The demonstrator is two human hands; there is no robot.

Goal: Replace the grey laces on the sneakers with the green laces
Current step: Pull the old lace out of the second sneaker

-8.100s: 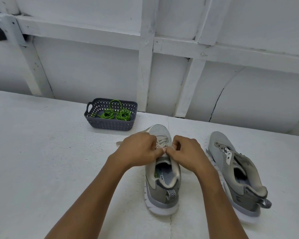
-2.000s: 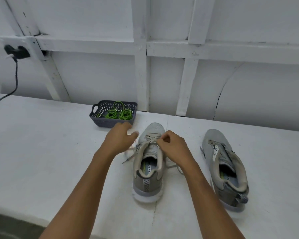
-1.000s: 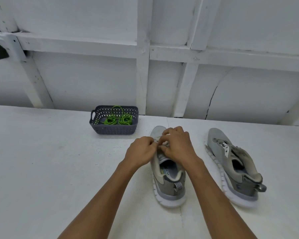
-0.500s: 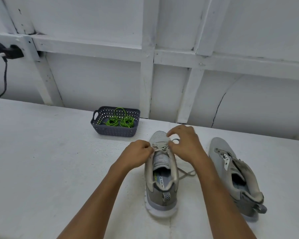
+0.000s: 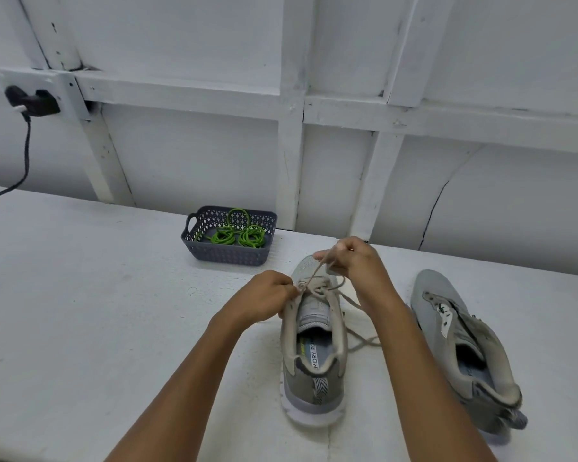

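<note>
Head view. Centre sneaker point(image 5: 314, 378) stands upright on the white table point(image 5: 80, 311), heel toward the camera. Loose grey lace point(image 5: 314, 288) trails off its right side. Second sneaker point(image 5: 464, 345) lies tilted to the right, apart. Left hand point(image 5: 267, 296) pinches the lace at the upper eyelets, as 0.5 s ago. Right hand point(image 5: 356, 261), fingers curled on a strand, has lifted past the toe since then; that strand now runs taut between the hands. Beyond, dark basket point(image 5: 227, 256) near the wall holds the coiled green laces point(image 5: 237, 236).

Basket point(image 5: 229, 255) holding spare laces point(image 5: 235, 237) stands behind left sneaker point(image 5: 309, 388), right sneaker point(image 5: 435, 295) beside.
</note>
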